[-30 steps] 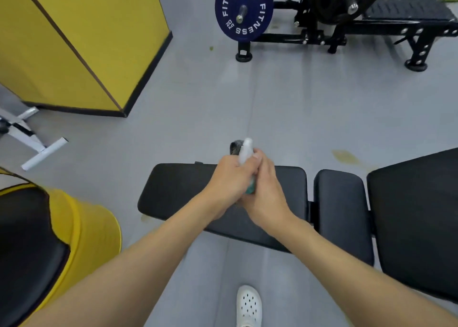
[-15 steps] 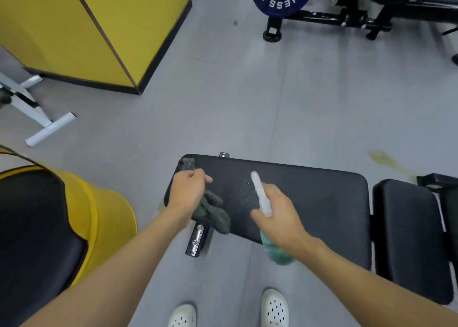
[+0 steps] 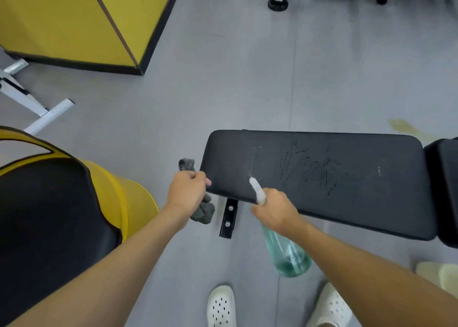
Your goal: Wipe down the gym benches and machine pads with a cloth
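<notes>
The black top of the counter [image 3: 347,190] lies open from centre frame to its right end, where a second pad [image 3: 443,190] butts against it. At its lower-left corner, the left hand [image 3: 188,193] gripping the cloth [image 3: 202,211] and the right hand [image 3: 275,211] gripping the spray bottle [image 3: 287,252] flank a black bracket [image 3: 229,217]. A yellow-and-black drum [image 3: 62,215] blocks the lower left. The grey floor [image 3: 247,91] above the counter is open.

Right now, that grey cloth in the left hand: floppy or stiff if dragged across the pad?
Likely floppy: the cloth bunches and droops below the left hand. Probably light: one hand alone carries it. Its nubby texture should grip the bench pad rather than skate.
</notes>
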